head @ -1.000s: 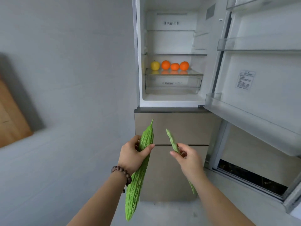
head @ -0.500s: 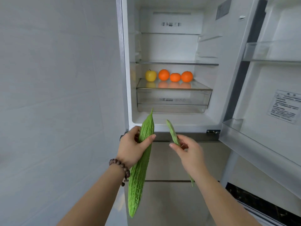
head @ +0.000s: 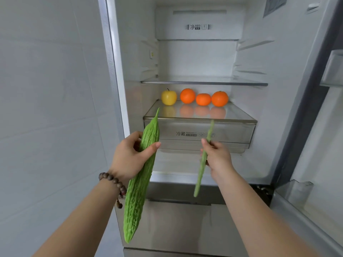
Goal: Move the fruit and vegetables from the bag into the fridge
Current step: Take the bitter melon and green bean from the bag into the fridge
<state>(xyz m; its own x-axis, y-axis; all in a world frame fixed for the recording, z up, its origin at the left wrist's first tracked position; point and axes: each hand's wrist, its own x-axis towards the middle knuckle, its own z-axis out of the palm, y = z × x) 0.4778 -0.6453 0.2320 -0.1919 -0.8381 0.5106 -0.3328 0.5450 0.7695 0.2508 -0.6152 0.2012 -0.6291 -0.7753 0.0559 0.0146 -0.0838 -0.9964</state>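
Note:
My left hand grips a long bumpy bitter gourd, held nearly upright with its tip pointing up toward the fridge. In my right hand a thin green bean pod is pinched near its upper part. Both hands are in front of the open fridge, at the height of the clear crisper drawer. On the glass shelf above that drawer a yellow apple stands beside three oranges. No bag is in view.
The open fridge door with its clear bins stands at the right. A grey wall runs along the left. A higher glass shelf holds nothing. Closed lower drawers sit below my hands.
The view has come closer to the fridge and risen. Both hands, still holding the gourd and the bean pod, now sit level with the crisper drawer instead of the lower drawers.

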